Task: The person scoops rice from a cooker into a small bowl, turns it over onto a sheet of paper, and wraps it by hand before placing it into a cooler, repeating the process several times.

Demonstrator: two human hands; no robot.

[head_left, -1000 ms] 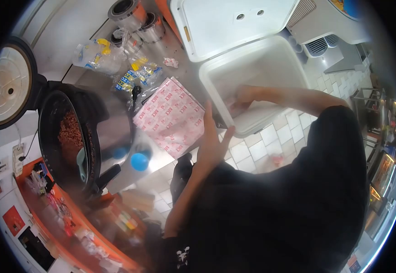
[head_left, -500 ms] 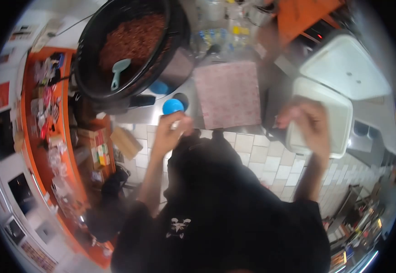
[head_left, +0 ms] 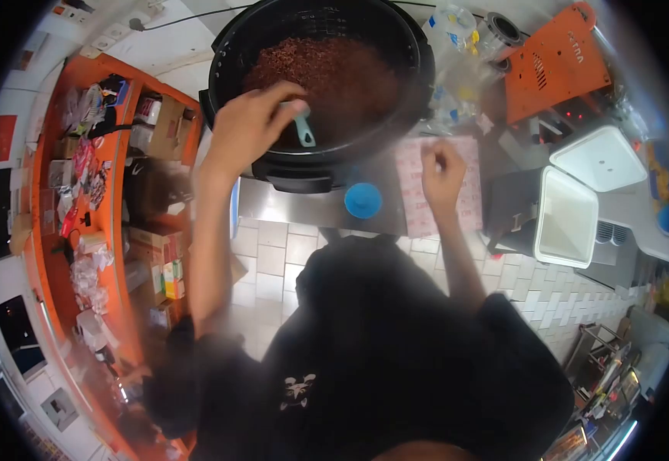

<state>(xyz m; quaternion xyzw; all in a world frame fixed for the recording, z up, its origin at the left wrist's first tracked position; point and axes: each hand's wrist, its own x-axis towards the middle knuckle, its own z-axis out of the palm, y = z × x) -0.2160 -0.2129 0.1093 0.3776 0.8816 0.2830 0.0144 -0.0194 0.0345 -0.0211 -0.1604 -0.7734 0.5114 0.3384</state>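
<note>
A large black cooking pot [head_left: 230, 58] holds reddish-brown, grainy food [head_left: 334, 61]. My left hand [head_left: 253, 127] reaches over the pot's near left rim, thumb and fingers closed on a pale green rice paddle [head_left: 305, 132]. The paddle's handle end points toward me; its head is hidden by my fingers. My right hand [head_left: 443, 173] hovers over a pink patterned sheet [head_left: 469, 203], fingers curled in with nothing visible in them. Between the pot and the sheet sits a round blue cup or bowl [head_left: 363, 200] at the counter's front.
To the right stands a white-lined bin [head_left: 569, 219] with its white lid [head_left: 599, 157] raised. Clear plastic bags [head_left: 453, 77] and an orange panel [head_left: 557, 61] are behind the sheet. An orange shelf [head_left: 111, 253] full of goods runs along the left.
My view has shifted left toward the pot. My left hand has risen from near the blue cup to the paddle. My right hand has moved left from the white-lined bin to above the pink sheet.
</note>
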